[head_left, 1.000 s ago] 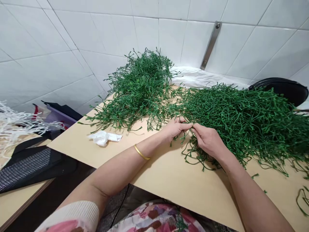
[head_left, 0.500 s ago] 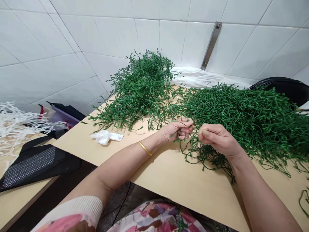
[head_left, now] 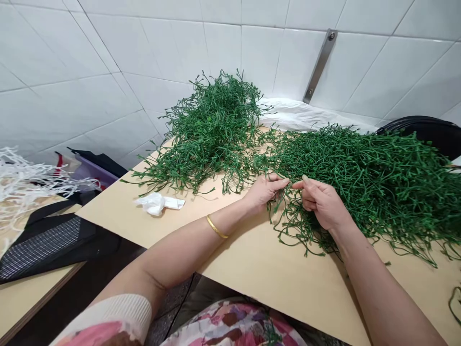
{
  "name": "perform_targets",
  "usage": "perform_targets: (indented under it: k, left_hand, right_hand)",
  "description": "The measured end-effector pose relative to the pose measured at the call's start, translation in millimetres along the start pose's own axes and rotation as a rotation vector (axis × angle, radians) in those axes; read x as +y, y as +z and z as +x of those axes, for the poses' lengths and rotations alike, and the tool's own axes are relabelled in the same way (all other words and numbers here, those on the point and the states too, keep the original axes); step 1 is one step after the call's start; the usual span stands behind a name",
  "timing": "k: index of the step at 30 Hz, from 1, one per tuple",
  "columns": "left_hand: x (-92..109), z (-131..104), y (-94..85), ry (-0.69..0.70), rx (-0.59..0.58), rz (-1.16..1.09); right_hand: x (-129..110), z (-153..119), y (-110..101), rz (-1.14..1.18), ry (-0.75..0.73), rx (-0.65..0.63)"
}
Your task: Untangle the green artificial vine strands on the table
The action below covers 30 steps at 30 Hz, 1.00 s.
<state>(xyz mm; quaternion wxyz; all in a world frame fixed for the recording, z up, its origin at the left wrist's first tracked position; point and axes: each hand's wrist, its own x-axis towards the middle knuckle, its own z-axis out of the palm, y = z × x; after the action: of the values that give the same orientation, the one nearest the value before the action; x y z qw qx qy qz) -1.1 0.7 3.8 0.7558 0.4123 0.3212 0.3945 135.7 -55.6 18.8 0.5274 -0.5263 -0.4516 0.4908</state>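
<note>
My left hand (head_left: 264,192) is closed in a pinch on a thin green artificial stem (head_left: 289,183). Just to its right, my right hand (head_left: 322,202) has its thumb and index finger pressed together close to my left fingertips, the other fingers curled in. Whatever lies between those right fingertips is too small to make out. Loose green stems (head_left: 288,226) with small budded tips hang and lie below both hands. A big tangled heap of the same stems (head_left: 363,173) spreads behind and right of my right hand. Another pile (head_left: 216,125) rises at the back left.
The pale wooden table (head_left: 230,259) stands against a white tiled wall with a metal bracket (head_left: 320,66). Crumpled white tissue (head_left: 155,204) lies on its left side. White strands (head_left: 32,182) and black mesh (head_left: 43,247) occupy a lower surface at left. A black rounded object (head_left: 421,127) is at back right.
My right hand has gone from a tight fist to a pinch, its index finger stretched toward the left hand. My left fingers have turned downward slightly. The piles look the same.
</note>
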Motion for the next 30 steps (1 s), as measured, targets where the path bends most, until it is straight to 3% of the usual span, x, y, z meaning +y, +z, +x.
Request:
perform_targets:
  k: [7,15,20,23,30]
  left_hand:
    - [-2.0,-0.6,0.6,0.078,0.049,0.019]
    - [0.4,-1.6,0.1,-0.035,-0.050,0.024]
    - [1.4,-0.2,-3.8,-0.159,-0.208,0.071]
    - [0.4,-0.5,-3.7,-0.158,-0.195,0.079]
    - [-4.7,-6.4,2.5,0.010,-0.077,0.225]
  right_hand:
    - [8.0,0.1,5.3,-0.282,-0.151,-0.013]
    - [7.2,1.5,-2.5,-0.344,-0.171,-0.029]
    - [5.1,0.4,-1.7,-0.373,-0.210,0.011]
    - [5.7,-0.1,2.2,-0.308,-0.181,0.023]
    - [8.4,0.0,11.5,-0.139,-0.007,0.055]
